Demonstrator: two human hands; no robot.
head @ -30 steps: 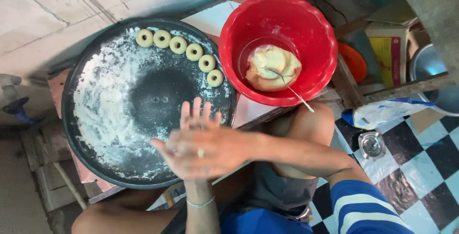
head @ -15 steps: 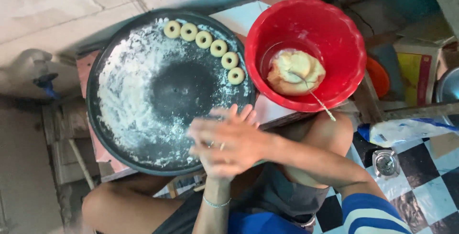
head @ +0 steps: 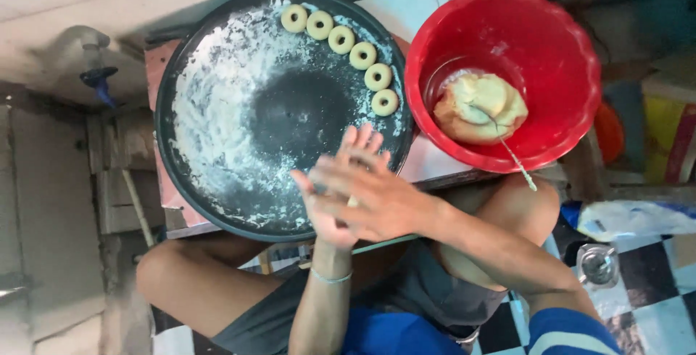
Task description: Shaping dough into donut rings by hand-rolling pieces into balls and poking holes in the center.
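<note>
Past the fingertips, up and to the left of them, a round black tray [head: 217, 203] dusted with white flour spreads wide; its near rim passes just under the fingers; along its far right edge six small dough rings [head: 351, 54] lie in a curved row, well clear of the fingertips. The left hand [head: 330, 206] rises from below, palm up, with a thin band [head: 330, 278] at the wrist; the right hand [head: 377, 192] comes in from the right and lies across it, palm pressed to palm; the fingers [head: 355, 145] of both are stretched out and loosely spread, not curled; a pale bit of dough [head: 353, 201] shows in the seam between the palms, touching both, though most of it is hidden. To the right of the fingers, beyond the tray's edge, a red bowl [head: 558, 43] holds a lump of pale dough [head: 482, 105] in a smaller clear dish; a thin spoon [head: 518, 166] leans out over the red rim; further right and below, a checkered floor [head: 638, 282].
</note>
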